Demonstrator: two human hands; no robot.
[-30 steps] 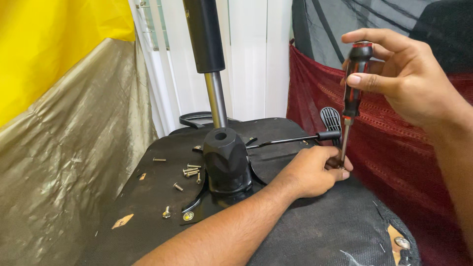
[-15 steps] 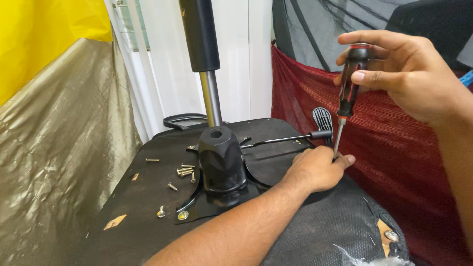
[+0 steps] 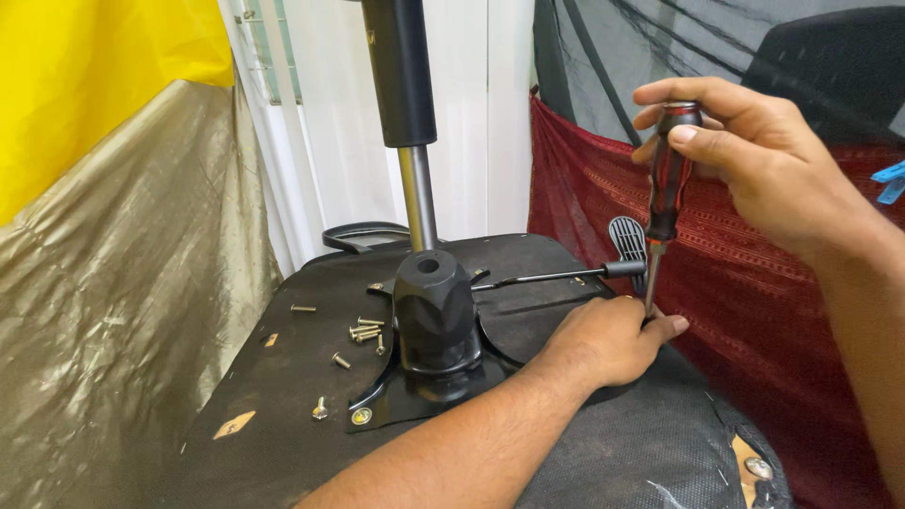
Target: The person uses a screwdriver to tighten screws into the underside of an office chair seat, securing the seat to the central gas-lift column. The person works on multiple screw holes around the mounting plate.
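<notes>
An upturned black chair seat [image 3: 283,377] lies before me, its black mechanism plate [image 3: 429,396] and hub [image 3: 434,311] facing up. My right hand [image 3: 754,160] grips the red-and-black handle of a screwdriver [image 3: 665,188] held upright. The metal tip goes down at the seat's right edge. My left hand [image 3: 603,339] rests there, fingers pinched around the tip. Whether they hold a screw is hidden. A black lever [image 3: 556,276] runs from the hub to a paddle [image 3: 627,240].
Several loose screws [image 3: 363,332] lie on the seat left of the hub. A gas-lift column [image 3: 405,104] stands behind. A gold sheet [image 3: 113,311] hangs on the left, red cloth [image 3: 754,311] on the right. White fabric patches [image 3: 745,462] show at the seat's near right.
The view has shifted slightly. My right hand and the screwdriver stay upright over the same spot, and my left hand keeps its place at the tip.
</notes>
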